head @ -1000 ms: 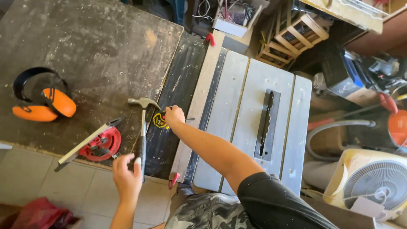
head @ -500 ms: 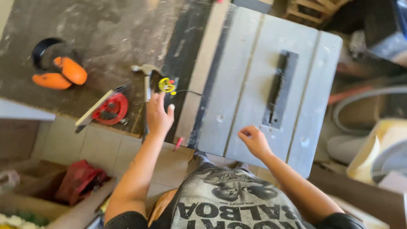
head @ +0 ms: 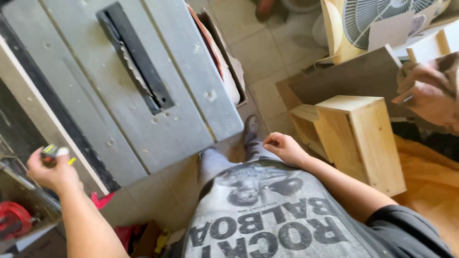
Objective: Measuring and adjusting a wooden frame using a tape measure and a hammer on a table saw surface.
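Left hand [head: 50, 173] clamped on small yellow-black tape measure [head: 51, 152], lower left by the table saw [head: 143, 91]. Right hand [head: 283, 145] loosely curled, empty, mid-frame. Keep tape clear of blade slot [head: 136, 62].

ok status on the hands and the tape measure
Left hand shut on yellow tape measure beside the table saw. Right hand empty, loosely curled near wooden box. Another person's hand far right.
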